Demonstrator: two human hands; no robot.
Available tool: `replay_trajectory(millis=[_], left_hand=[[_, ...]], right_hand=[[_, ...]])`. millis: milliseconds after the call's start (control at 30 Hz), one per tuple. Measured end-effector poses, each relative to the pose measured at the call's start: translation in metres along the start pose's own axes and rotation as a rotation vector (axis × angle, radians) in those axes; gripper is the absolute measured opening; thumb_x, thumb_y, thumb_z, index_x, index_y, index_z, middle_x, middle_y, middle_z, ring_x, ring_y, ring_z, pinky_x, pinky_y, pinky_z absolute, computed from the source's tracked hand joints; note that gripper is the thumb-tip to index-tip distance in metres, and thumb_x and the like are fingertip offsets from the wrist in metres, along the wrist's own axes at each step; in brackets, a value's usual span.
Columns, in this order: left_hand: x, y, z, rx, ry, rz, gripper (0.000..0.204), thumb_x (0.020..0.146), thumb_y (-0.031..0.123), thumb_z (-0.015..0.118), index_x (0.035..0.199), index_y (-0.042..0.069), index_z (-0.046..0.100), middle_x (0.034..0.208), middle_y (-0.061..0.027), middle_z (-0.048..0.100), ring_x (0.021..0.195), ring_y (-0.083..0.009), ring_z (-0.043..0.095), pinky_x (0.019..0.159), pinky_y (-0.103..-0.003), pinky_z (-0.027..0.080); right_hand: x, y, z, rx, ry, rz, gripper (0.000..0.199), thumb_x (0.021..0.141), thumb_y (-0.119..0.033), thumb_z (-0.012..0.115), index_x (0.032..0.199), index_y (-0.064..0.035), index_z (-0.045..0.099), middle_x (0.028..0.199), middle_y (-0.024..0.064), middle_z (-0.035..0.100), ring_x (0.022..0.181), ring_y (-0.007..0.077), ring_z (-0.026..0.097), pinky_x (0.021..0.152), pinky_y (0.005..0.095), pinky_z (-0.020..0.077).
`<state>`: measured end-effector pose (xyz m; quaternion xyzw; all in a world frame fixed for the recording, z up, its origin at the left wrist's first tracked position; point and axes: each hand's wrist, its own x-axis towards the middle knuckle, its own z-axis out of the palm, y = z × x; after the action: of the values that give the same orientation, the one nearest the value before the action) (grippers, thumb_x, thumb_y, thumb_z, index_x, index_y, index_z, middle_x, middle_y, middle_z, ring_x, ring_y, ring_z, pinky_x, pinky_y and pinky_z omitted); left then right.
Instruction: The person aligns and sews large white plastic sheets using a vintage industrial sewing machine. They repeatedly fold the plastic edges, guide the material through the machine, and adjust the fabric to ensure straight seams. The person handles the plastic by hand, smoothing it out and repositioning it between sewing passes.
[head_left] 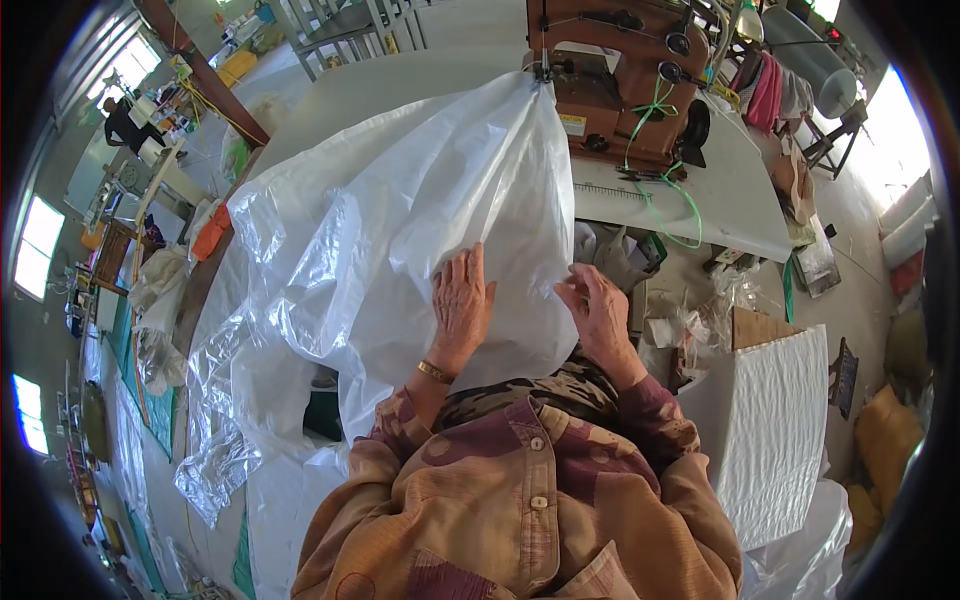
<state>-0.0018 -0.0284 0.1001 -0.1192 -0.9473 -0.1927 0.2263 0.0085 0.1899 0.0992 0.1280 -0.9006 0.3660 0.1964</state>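
Note:
A large sheet of white, shiny plastic film (390, 220) spreads over the table and down toward my lap. Its far corner gathers into folds under the needle area of a brown sewing machine (625, 90). My left hand (461, 308) lies flat on the film with its fingers stretched out, pressing it lightly. At the film's right edge, my right hand (602, 318) has its fingers bent, and thumb and fingertips pinch the edge. Whether the film has one layer or more, I cannot tell.
Green string (650, 110) hangs from the machine onto the pale tabletop (725, 205), beside a ruler strip (610, 191). A box draped in white quilted material (775, 430) stands at my right. An orange cloth (211, 232) hangs at the left; a person (130, 122) is far off.

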Motion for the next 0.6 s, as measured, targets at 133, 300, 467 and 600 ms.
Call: replay_trajectory(millis=[133, 300, 467, 600], left_hand=[[-0.002, -0.029, 0.015, 0.045, 0.026, 0.02, 0.023, 0.085, 0.007, 0.064, 0.106, 0.003, 0.056, 0.098, -0.0144, 0.055, 0.095, -0.0345, 0.057, 0.083, -0.045, 0.046], [0.003, -0.046, 0.001, -0.058, 0.239, -0.036, 0.005, 0.092, 0.005, 0.055, 0.094, 0.002, 0.058, 0.082, -0.013, 0.058, 0.073, -0.0313, 0.058, 0.064, -0.042, 0.047], [0.025, -0.02, -0.084, -0.632, 0.114, -0.217, 0.007, 0.096, 0.008, 0.055, 0.093, 0.002, 0.058, 0.066, -0.0019, 0.05, 0.059, -0.01, 0.045, 0.053, -0.028, 0.037], [0.029, -0.01, -0.095, -0.824, -0.164, -0.132, 0.011, 0.098, 0.013, 0.058, 0.093, 0.002, 0.058, 0.068, 0.0052, 0.046, 0.062, -0.004, 0.038, 0.053, -0.023, 0.032]], right_hand=[[0.002, -0.013, 0.004, 0.054, -0.051, 0.059, 0.032, 0.086, -0.022, 0.071, 0.106, -0.0023, 0.057, 0.068, 0.0094, 0.063, 0.064, 0.0322, 0.063, 0.059, 0.0393, 0.0484], [0.007, 0.006, 0.012, -0.139, -0.088, -0.047, 0.018, 0.087, -0.017, 0.068, 0.097, -0.0037, 0.061, 0.078, 0.0126, 0.064, 0.074, 0.0334, 0.064, 0.063, 0.0404, 0.0489], [0.012, -0.044, -0.017, 0.366, -0.243, -0.119, 0.011, 0.088, -0.012, 0.064, 0.091, -0.0018, 0.061, 0.099, 0.0163, 0.067, 0.088, 0.0313, 0.066, 0.076, 0.0378, 0.0508], [0.009, -0.071, -0.033, 0.878, -0.347, -0.064, 0.012, 0.091, -0.012, 0.063, 0.091, -0.0001, 0.06, 0.109, 0.0183, 0.067, 0.098, 0.0308, 0.064, 0.088, 0.0358, 0.049]])
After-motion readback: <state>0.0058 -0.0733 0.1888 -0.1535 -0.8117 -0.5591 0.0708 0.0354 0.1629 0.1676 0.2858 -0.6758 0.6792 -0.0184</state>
